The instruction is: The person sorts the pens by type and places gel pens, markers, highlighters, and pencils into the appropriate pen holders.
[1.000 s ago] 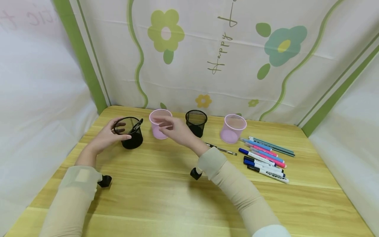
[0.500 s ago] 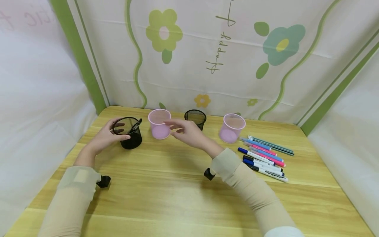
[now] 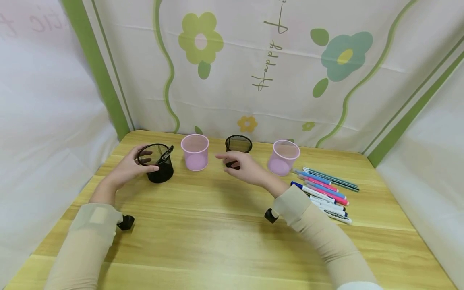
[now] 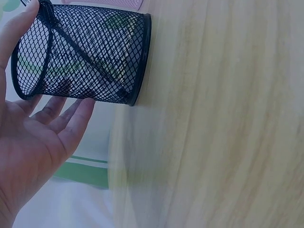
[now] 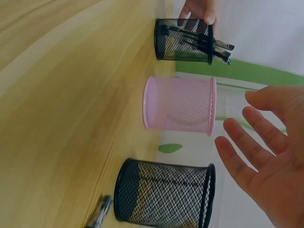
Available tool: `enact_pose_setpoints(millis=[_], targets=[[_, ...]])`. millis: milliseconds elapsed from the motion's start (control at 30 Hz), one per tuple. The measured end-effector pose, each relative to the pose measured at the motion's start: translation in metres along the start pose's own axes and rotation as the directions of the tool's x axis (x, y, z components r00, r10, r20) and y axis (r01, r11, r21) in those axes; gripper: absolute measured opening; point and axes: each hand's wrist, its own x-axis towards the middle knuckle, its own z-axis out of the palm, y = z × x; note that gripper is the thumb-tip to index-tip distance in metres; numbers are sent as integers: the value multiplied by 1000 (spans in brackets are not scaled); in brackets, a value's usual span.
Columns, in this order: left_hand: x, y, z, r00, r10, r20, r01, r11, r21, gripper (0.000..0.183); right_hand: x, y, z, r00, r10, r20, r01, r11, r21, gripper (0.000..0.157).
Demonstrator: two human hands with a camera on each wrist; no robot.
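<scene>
Left fingers (image 4: 78, 122) curved, right fingers (image 5: 248, 144) relaxed

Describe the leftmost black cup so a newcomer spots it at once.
Find the wooden table, then its far side, by the flowered cloth. In the head view, first from the left there stands the black mesh cup, with the left grip around it. Unlike the pink cup beside it and the other black cup, it has pens poking above its rim.

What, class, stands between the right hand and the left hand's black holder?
A pink mesh pen holder, upright on the table, stands between the right hand and the black mesh pen holder that the left hand grips.
</scene>
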Motion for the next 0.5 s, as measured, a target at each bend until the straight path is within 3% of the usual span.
enact_pose_setpoints(millis=[200, 500], targets=[[0, 0, 0, 1000, -3, 1, 3, 1000, -4, 103, -15, 9, -10, 998, 39, 47, -35, 996, -81, 45], [0, -1, 0, 1000, -3, 0, 3, 1000, -6, 102, -38, 27, -15, 995, 80, 66, -72, 990, -119, 45]])
